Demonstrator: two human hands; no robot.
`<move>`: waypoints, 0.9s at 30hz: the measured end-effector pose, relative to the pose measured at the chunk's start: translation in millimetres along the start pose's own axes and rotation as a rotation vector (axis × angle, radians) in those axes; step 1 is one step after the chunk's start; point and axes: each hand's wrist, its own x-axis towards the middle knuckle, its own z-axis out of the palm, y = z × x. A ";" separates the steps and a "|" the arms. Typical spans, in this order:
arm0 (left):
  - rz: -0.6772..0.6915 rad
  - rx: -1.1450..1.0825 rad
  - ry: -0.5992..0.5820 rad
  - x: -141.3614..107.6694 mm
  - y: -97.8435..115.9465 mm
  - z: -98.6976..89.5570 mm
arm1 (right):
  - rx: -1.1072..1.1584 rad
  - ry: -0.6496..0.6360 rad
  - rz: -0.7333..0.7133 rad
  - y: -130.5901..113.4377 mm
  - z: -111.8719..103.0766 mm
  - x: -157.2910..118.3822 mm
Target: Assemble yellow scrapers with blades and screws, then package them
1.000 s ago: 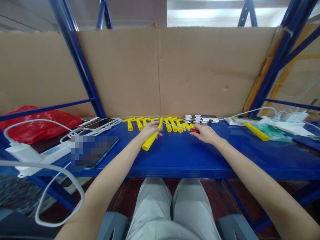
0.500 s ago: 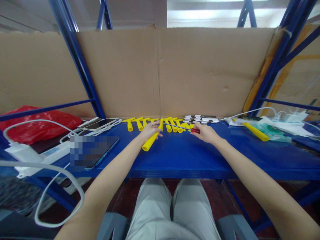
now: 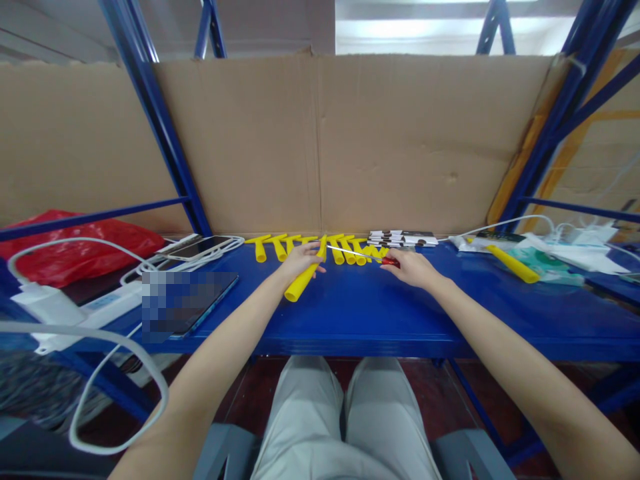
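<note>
My left hand (image 3: 300,262) is closed around a yellow T-shaped plastic piece with a hollow tubular handle (image 3: 297,288), whose open end points down toward me. In my right hand (image 3: 411,265) is a screwdriver (image 3: 390,263) with a red handle, gripped with its long metal shaft pointing left. Its tip reaches the head of the yellow piece; whether it touches a screw there is too small to tell. Behind my hands, several similar yellow T-shaped pieces (image 3: 260,251) lie in a row along the cardboard.
Black-and-white packets (image 3: 401,239) are stacked at the back. On the left are a tablet (image 3: 205,307), a phone (image 3: 200,248), a white power strip (image 3: 107,312), cables and a red bag (image 3: 75,250). Another yellow tube (image 3: 513,264) lies right beside plastic wrapping (image 3: 545,260). Cardboard (image 3: 400,140) walls the back.
Both hands hold nearly the same position. The screwdriver's handle and shaft appear very slightly turned; otherwise little differs.
</note>
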 end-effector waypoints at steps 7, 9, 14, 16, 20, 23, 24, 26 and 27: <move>0.006 0.008 -0.004 0.5 -0.7 -0.3 | -0.009 -0.029 0.012 -1.8 0.1 0.0; 0.008 0.005 -0.003 0.1 -0.4 0.0 | -0.017 -0.041 0.019 -2.3 0.0 0.2; 0.012 0.000 -0.008 1.3 -1.5 -0.1 | -0.026 -0.064 0.027 -2.6 1.1 0.7; 0.011 0.004 -0.005 2.5 -2.3 -0.6 | -0.020 -0.064 0.024 -2.3 2.1 1.0; 0.004 0.009 0.002 3.5 -2.9 -1.2 | 0.023 -0.058 -0.008 -1.1 4.5 1.8; 0.002 0.001 0.008 2.9 -2.6 -1.0 | 0.074 -0.044 -0.016 -0.3 5.2 2.2; 0.003 -0.002 0.010 2.5 -2.5 -0.7 | 0.094 -0.035 -0.013 0.0 5.1 2.3; 0.005 -0.001 0.009 1.6 -2.1 -0.2 | 0.126 -0.019 -0.006 0.8 4.6 2.4; 0.005 0.003 0.006 1.0 -2.0 0.1 | 0.133 -0.014 -0.004 1.2 4.3 2.5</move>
